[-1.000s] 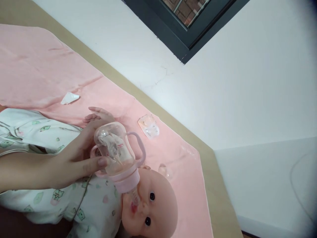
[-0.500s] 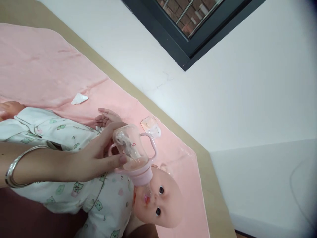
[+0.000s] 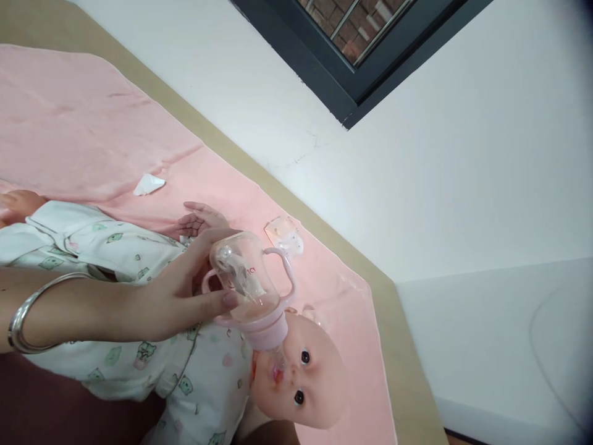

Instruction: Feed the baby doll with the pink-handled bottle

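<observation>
My left hand [image 3: 178, 293], coming in from the left with a silver bangle on the wrist, is closed round a clear baby bottle [image 3: 243, 266]. The bottle has pink handles and a pink collar, and it tilts downward. Its teat meets the lips of a baby doll [image 3: 319, 371], whose eyes are open. The doll lies on its back in a white outfit [image 3: 125, 364] printed with green figures. One doll hand [image 3: 204, 216] shows just beyond my fingers. Below the doll's neck is a partly hidden skin-coloured shape; I cannot tell what it is. My right hand cannot be made out.
A pink cloth [image 3: 92, 117] covers much of the tan surface [image 3: 403, 346]. On it lie a white scrap [image 3: 149, 184] and a crumpled clear piece of plastic [image 3: 285, 236]. Beyond the edge stands a white wall [image 3: 208, 93] with a dark window frame [image 3: 319, 74].
The doll's head and the bottle's collar sit slightly farther right in the view. My left hand keeps the same grip, and the teat stays at the doll's lips.
</observation>
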Tool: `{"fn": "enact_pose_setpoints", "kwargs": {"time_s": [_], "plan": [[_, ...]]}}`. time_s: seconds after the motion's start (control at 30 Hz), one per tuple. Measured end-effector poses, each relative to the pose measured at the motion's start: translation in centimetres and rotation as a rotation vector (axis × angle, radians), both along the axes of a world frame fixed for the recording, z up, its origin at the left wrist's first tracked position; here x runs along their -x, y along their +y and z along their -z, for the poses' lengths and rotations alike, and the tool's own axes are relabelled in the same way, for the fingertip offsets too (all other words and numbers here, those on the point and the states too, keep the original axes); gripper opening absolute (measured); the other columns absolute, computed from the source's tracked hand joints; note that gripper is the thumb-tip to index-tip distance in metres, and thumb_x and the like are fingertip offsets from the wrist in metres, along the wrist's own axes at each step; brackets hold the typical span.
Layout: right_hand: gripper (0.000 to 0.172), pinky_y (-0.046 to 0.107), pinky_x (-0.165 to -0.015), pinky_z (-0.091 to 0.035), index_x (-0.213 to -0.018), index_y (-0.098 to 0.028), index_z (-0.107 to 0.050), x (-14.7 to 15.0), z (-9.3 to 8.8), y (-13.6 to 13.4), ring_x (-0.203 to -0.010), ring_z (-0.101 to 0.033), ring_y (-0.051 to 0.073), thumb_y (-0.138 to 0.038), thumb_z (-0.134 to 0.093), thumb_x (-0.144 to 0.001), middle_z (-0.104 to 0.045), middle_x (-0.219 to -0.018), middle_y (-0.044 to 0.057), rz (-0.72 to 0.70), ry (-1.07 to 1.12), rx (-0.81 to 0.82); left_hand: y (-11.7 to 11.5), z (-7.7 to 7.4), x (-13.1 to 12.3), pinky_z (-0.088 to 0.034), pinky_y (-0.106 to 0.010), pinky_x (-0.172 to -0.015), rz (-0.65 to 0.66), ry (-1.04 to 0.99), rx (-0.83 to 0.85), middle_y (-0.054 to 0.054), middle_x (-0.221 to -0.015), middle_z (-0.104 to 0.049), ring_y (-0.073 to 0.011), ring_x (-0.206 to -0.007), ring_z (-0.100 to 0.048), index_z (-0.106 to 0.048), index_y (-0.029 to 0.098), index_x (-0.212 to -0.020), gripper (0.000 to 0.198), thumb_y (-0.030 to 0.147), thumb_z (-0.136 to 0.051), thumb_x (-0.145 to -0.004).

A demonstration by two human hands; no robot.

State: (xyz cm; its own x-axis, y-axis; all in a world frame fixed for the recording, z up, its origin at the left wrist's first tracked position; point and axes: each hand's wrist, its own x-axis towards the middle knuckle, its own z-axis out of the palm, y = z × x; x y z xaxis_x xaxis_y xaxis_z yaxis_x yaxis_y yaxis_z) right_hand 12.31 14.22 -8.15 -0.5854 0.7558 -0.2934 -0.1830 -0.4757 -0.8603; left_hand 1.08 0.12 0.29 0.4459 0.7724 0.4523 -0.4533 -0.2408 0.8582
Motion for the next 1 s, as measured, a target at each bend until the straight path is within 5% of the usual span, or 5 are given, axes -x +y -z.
{"fn": "enact_pose_setpoints", "kwargs": {"time_s": [0.13, 0.37, 0.73, 1.0], "plan": [[0.035, 0.028, -0.077, -0.064, -0.130, -0.020, -0.054, -0.2, 1.1, 0.8, -0.086, -0.072, 0.018, -0.022, -0.054, -0.095, -0.070, -0.093, 0.006, -0.038, 0.071, 0.002, 0.1, 0.2, 0.0, -0.054, -0.017, -0.070, 0.019, -0.028, -0.007, 0.000, -0.106, -0.059, -0.0093, -0.088, -0.058, -0.050, 0.035, -0.136, 0.044, 0.031, -0.067, -0.095], [0.042, 0.027, -0.083, -0.065, -0.136, -0.018, -0.053, -0.7, 3.1, 1.8, -0.096, -0.074, 0.020, -0.025, -0.059, -0.095, -0.071, -0.099, 0.007, -0.094, 0.117, -0.065, 0.2, -0.3, 0.0, -0.052, -0.021, -0.071, -0.010, -0.001, -0.001, -0.001, -0.103, -0.061, -0.0121, -0.088, -0.059, -0.055, 0.031, -0.127, 0.039, 0.032, -0.071, -0.092], [0.040, 0.024, -0.079, -0.063, -0.132, -0.021, -0.055, -0.6, 0.5, 0.3, -0.091, -0.073, 0.017, -0.024, -0.062, -0.093, -0.070, -0.099, 0.005, -0.061, 0.069, -0.011, 0.3, 0.3, 0.1, -0.052, -0.022, -0.077, -0.005, 0.006, -0.013, -0.003, -0.112, -0.057, -0.0132, -0.096, -0.057, -0.052, 0.029, -0.137, 0.047, 0.031, -0.069, -0.093], [0.050, 0.032, -0.084, -0.058, -0.128, -0.027, -0.057, -0.4, 0.7, 0.3, -0.089, -0.072, 0.016, -0.039, -0.071, -0.081, -0.071, -0.097, 0.002, -0.047, 0.027, -0.042, 0.2, 0.5, 0.1, -0.051, -0.022, -0.071, 0.000, 0.030, -0.008, -0.002, -0.110, -0.056, -0.0126, -0.091, -0.055, -0.047, 0.034, -0.139, 0.049, 0.033, -0.067, -0.094]]}}
